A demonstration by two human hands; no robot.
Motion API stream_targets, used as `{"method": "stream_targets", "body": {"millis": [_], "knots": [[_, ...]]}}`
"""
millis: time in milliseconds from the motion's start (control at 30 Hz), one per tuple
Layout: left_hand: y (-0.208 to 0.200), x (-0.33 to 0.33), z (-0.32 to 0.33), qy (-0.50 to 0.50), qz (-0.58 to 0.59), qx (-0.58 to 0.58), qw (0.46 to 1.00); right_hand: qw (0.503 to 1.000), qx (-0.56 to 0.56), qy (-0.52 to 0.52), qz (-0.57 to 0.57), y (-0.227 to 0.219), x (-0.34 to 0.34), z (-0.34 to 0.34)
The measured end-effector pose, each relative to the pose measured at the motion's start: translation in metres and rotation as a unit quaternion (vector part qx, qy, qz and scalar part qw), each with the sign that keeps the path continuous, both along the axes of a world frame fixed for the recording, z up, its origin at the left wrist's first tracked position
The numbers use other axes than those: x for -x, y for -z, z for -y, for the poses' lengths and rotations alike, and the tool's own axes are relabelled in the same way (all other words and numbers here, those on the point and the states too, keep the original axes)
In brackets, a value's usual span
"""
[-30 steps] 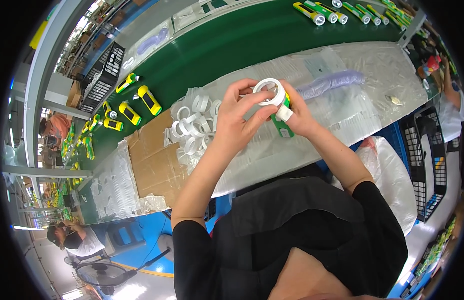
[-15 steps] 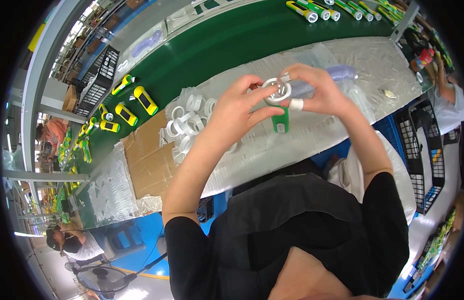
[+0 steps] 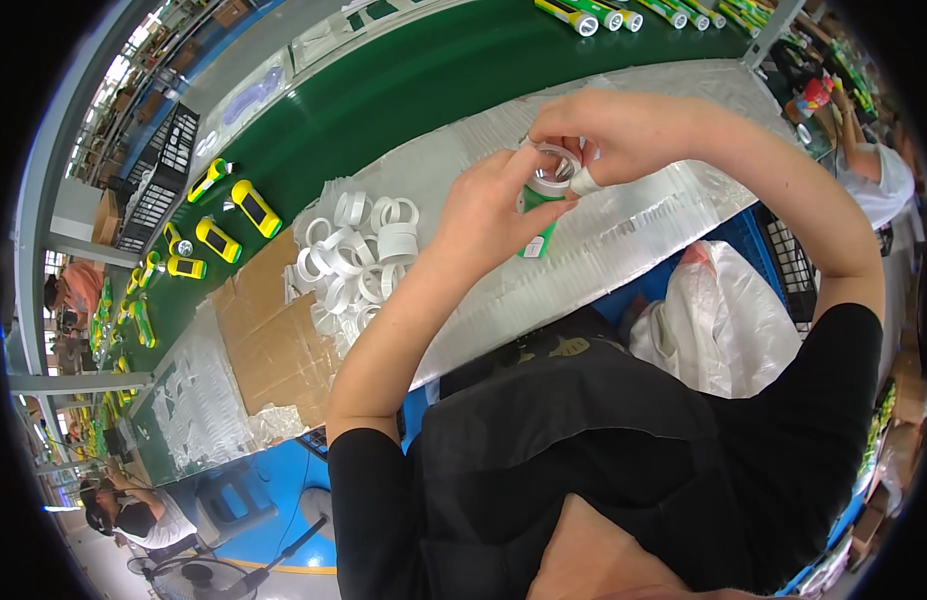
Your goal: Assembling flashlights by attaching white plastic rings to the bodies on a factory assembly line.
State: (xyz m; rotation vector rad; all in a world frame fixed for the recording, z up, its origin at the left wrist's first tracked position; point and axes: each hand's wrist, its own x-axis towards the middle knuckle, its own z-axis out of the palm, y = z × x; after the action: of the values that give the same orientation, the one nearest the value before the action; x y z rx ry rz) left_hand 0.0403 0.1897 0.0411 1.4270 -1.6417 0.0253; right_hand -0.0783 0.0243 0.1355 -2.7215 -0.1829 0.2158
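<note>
Between my hands a flashlight with a green body (image 3: 537, 228) stands with its lamp end tipped up toward me. A white ring (image 3: 552, 187) sits round that lamp end. My left hand (image 3: 492, 205) is closed about the near left side, its thumb across the green body and its fingers at the ring. My right hand (image 3: 612, 135) curls over from the far right, fingers bent onto the ring; a white wrap covers one fingertip. Part of the lamp's face is hidden by my fingers. Left of my left forearm lies a heap of loose white rings (image 3: 359, 250).
Cardboard (image 3: 269, 330) and clear plastic sheeting (image 3: 644, 225) cover the near bench. Yellow flashlights (image 3: 254, 208) stand on the green surface (image 3: 384, 90) at left; green ones (image 3: 567, 17) lie at the far edge. A metal post (image 3: 59, 250) rises at left. Other people work farther off.
My right hand has turned over the ring, with its elbow swung up and outward. The translucent stack beside it has gone out of sight behind my right arm. The whole view has shifted slightly.
</note>
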Motion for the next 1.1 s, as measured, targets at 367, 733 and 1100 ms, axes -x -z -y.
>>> {"method": "stream_targets", "body": {"millis": [367,733,1100], "knots": [[0.002,-0.003,0.000,-0.036,-0.014,0.023,0.999,0.961,0.135,0.242,0.021,0.009,-0.007,-0.028],[-0.001,-0.009,-0.008,-0.031,-0.018,0.044,0.998,0.971,0.123,0.200,0.035,-0.001,-0.004,-0.042],[-0.023,-0.020,-0.059,0.272,-0.224,-0.148,0.924,0.957,-0.133,0.055,0.252,-0.027,0.031,-0.065]]}}
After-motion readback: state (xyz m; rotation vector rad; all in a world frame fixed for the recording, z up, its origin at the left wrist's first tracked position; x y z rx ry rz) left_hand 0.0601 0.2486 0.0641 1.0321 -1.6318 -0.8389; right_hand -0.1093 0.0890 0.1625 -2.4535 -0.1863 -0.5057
